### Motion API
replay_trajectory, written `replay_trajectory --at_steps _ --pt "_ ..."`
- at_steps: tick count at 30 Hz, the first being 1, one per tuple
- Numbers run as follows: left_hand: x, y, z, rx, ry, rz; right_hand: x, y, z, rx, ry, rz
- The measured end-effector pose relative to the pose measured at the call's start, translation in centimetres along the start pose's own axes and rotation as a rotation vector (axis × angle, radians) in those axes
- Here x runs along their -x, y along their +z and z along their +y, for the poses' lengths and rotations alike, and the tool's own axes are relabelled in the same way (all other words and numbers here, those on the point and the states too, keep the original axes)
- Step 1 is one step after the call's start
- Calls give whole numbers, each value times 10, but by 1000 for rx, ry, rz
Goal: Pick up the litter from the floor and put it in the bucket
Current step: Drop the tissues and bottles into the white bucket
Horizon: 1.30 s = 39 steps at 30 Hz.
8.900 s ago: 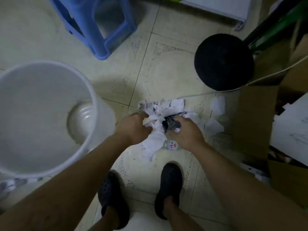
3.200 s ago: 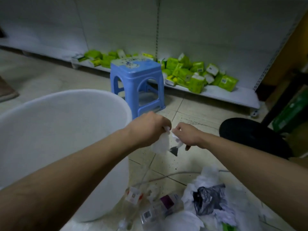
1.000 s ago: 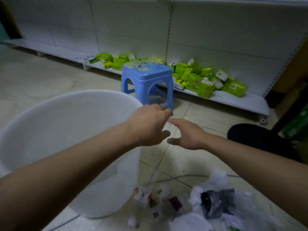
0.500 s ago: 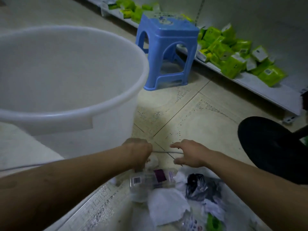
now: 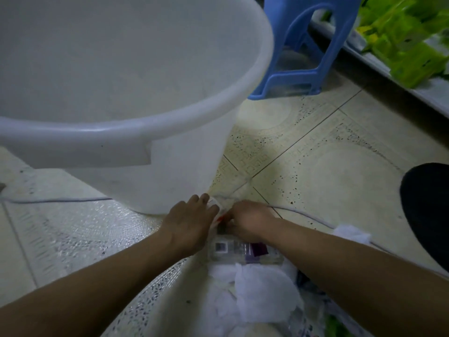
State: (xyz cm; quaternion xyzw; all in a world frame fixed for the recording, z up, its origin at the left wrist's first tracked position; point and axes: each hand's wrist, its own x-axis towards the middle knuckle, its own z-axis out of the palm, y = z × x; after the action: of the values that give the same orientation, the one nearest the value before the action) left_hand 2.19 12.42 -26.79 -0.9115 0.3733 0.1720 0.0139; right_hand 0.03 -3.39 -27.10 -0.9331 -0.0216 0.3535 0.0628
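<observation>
Pick-up step, right at the grasp. Low over the tiled floor (image 5: 328,166), at the foot of the white bucket (image 5: 184,171).

Left hand (image 5: 192,224): fingers stretched fairly straight, tips down on a small pale scrap (image 5: 217,205) lying against the bucket's base. No closed grasp visible there.

Right hand (image 5: 247,222): knuckles up, fingers curled under and hidden. Impossible to tell whether holding the scrap, something else, or nothing. A red speck between the two hands (cap or label, too blurred to say).

Just beside the wrists, nearer the camera: a clear plastic bottle (image 5: 243,249) on its side, purple label. Below that, a heap of crumpled white tissues (image 5: 262,290), with darker and green bits at its right edge. One stray tissue (image 5: 352,233) apart to the right, by a white cable (image 5: 303,214) passing close to the right hand.

Bucket's bottom hidden by the near wall, so contents unknown. Most litter visibly on the floor; judged far from done.

Next, probably: close on the scrap without snagging the cable, lift over the high rim, release inside. Then back for bottle and tissues. Light, limp stuff, likely to shed pieces if gathered loosely.
</observation>
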Motion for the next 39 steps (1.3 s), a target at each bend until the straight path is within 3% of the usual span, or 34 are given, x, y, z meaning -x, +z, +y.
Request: replay_trajectory --at_steps 6,11,21,31,39 --pt "5 20 -5 121 -31 83 -25 23 -13 110 128 257" --pt "2 23 -2 97 -92 101 -31 39 -10 -88 223 249" --pt "-2 26 6 119 -108 124 -32 25 17 -338 373 27" --pt "-13 19 13 287 -219 140 16 -1 51 -733 236 175" --pt "-5 -5 21 398 -134 290 51 -28 51 -914 260 274"
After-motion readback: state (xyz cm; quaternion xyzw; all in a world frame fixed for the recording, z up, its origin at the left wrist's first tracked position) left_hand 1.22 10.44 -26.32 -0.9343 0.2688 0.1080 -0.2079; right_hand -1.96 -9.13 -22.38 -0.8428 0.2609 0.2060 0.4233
